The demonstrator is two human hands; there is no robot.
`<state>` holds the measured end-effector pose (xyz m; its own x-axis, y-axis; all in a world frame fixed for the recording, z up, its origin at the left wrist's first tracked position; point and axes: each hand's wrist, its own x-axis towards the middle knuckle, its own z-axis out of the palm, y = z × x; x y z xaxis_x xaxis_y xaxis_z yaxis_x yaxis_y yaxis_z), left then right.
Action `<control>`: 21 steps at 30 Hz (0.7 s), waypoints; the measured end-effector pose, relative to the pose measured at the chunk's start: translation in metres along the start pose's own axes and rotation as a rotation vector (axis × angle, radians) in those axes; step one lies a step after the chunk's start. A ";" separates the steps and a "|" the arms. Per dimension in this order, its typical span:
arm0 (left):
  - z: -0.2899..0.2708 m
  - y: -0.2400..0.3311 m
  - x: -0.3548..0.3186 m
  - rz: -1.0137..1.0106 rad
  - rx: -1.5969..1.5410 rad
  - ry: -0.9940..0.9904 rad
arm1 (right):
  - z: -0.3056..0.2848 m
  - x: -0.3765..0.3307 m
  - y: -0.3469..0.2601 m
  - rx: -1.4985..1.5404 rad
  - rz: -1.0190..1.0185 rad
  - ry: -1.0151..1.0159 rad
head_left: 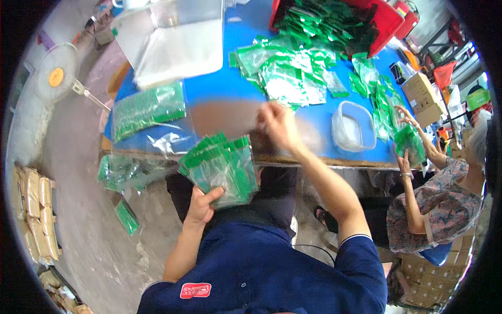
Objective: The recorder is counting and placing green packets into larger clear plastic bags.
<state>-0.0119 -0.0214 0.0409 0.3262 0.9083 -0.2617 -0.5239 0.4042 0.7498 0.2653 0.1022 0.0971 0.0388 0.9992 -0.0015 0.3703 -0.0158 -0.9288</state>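
Observation:
My left hand [201, 205] is closed round a fanned stack of flat green-and-clear plastic packets [222, 170], held above my lap at the table's near edge. Its thumb presses on the front packet. My right hand [278, 124] is over the near part of the table, to the right of the stack and apart from it. Its fingers are curled in and somewhat blurred; anything small between them cannot be made out. Just beyond it lies a loose pile of the same green-and-clear packets [293, 73].
On the blue table [246, 31] are a large clear bag of packets [149, 110], a translucent tub [180, 49], a clear plastic box [340, 133] and a tipped red crate [389, 29] of packets. A co-worker [436, 204] sits at right, handling a green packet. A fan [55, 73] stands left.

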 end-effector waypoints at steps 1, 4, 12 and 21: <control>-0.003 -0.001 -0.001 0.019 0.015 -0.014 | -0.018 0.035 0.016 -0.313 -0.180 0.223; -0.004 -0.010 -0.003 -0.059 -0.158 -0.023 | -0.079 0.108 0.058 -0.724 -0.313 0.519; -0.010 -0.018 -0.011 -0.125 -0.238 0.008 | -0.019 0.064 0.045 -1.001 -0.193 0.190; -0.015 -0.003 0.007 -0.096 -0.220 -0.042 | 0.008 -0.073 0.029 -0.952 -0.497 -0.014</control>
<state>-0.0198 -0.0150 0.0274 0.4125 0.8613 -0.2967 -0.6459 0.5063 0.5714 0.2659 0.0292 0.0676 -0.3237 0.9016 0.2871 0.9129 0.3773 -0.1556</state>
